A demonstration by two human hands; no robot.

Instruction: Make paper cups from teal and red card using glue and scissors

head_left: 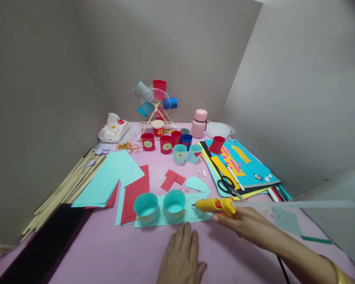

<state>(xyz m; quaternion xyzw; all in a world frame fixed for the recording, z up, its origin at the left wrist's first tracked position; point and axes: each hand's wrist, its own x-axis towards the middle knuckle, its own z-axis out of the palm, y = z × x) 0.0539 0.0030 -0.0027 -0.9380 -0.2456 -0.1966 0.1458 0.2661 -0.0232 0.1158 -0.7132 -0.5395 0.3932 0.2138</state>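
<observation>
Two teal cups (146,208) look banded already; just right of them, the right hand (242,223) grips a glue gun (214,205), while the left hand (182,256) lies flat and open.

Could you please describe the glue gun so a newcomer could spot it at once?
On the pink table, look near the front edge, right of the two teal cups on a teal sheet. The glue gun sits in the right hand, nozzle toward the cups; it is the only yellow-and-orange tool.

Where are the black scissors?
In the head view, the black-handled scissors lie right of centre on the stacked coloured paper sheets, just beyond the yellow glue gun.
</observation>
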